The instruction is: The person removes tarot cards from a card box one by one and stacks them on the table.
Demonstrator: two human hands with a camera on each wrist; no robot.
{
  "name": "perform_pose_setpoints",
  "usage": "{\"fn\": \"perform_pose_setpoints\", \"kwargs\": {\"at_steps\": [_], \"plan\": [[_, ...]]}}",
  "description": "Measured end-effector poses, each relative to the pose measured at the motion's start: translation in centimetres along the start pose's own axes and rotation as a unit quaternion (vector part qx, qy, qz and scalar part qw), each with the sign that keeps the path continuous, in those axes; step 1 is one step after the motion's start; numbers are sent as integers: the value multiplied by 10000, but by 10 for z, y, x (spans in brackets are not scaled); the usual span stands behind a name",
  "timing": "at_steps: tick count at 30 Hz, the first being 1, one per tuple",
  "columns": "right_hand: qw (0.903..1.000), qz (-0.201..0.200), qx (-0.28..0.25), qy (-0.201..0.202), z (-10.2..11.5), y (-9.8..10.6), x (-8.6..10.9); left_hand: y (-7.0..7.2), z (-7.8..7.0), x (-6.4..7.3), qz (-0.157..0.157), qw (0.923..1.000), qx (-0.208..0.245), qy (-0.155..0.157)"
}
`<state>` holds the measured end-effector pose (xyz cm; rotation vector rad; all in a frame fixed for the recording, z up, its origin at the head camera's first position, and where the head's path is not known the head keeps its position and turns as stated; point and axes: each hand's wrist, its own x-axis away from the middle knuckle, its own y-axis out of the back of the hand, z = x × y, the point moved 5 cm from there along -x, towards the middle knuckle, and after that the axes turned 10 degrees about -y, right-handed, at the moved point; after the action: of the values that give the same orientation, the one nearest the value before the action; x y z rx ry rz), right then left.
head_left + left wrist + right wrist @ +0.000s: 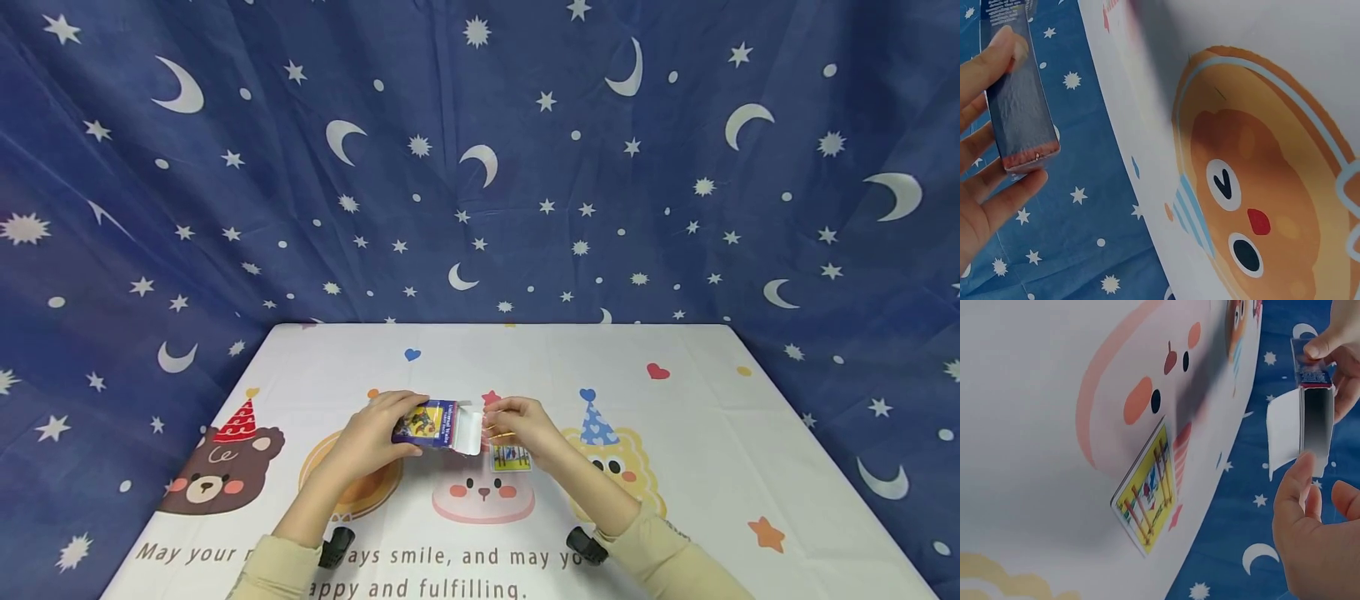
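Note:
My left hand [378, 433] grips a blue tarot card box [426, 422] above the table, thumb on one side and fingers on the other. Its white end flap [468, 431] hangs open towards the right. Within the box opening [1317, 422], the right wrist view shows a dark interior. My right hand [527, 427] is at the open end; a fingertip [1302, 464] touches or nearly touches the flap's edge, while the thumb stands apart. Below that hand, a stack of cards [512, 458] lies on the table, a yellow picture face up.
A white tablecloth [697, 450] with printed cartoon animals, hearts and lettering covers the table. Behind it hangs a dark blue curtain [525, 233] with moons and stars. Black wrist devices [337, 547] are worn on both forearms.

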<state>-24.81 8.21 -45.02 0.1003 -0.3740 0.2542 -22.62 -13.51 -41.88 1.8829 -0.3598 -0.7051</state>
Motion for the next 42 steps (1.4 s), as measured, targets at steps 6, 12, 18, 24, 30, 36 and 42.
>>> {"fn": "perform_pose_setpoints", "kwargs": {"at_steps": [6, 12, 18, 24, 30, 36, 42], "plan": [[9999, 49, -99, 35, 0, -5, 0, 2, -3, -1, -27, 9999, -97, 0], [9999, 24, -54, 81, -2, -7, -2, 2, -3, -1, -33, 9999, -117, 13], [9998, -92, -21, 175, -4, -9, -6, 2, -2, -4, -146, 9998, -137, -31], [9997, -227, 29, 128, -5, -12, -8, 2, -5, -7, -135, 9998, -98, -83], [9995, -231, 186, 127, -7, -18, -9, 2, -8, -8, -104, 9999, -57, -90], [9989, -323, 311, 136, -7, -24, -12, 2, -12, -11, -99, 9998, -90, -148], [9990, -340, 260, 155, -9, -27, -16, 2, -14, -12, -137, 9997, -121, -189]]}}
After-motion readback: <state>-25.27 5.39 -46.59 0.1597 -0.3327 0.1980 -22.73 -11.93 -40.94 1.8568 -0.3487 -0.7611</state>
